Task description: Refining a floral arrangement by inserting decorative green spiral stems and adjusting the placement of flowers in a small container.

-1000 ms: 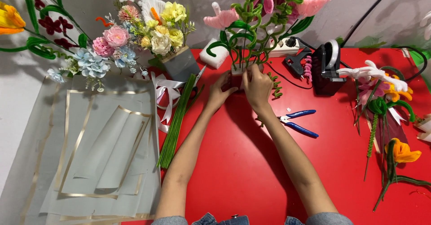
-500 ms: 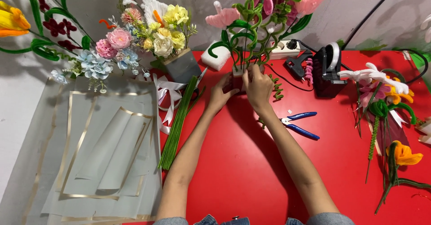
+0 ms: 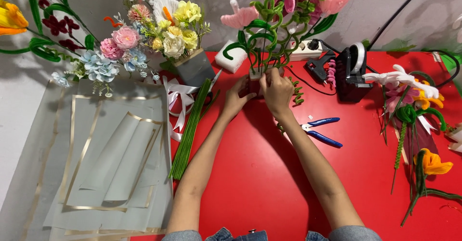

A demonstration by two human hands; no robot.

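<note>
Both hands (image 3: 260, 92) clasp the flower arrangement's base (image 3: 255, 75) (red table (image 3: 260, 173)).

No labels, signs or screens are in view. The only packaging is wrapping material:

1. Wrapping sheets (image 3: 110, 159): a stack of flat, translucent grey sheets with thin gold borders, laid overlapping at the left, partly on the red table (image 3: 250, 183) edge.
2. Grey box (image 3: 195, 68): a small grey, angular wrap holding the pastel bouquet (image 3: 144, 39), standing at the table's back left, just beside the sheets.
3. White ribbon (image 3: 180, 104): looped between box and sheets.
</note>
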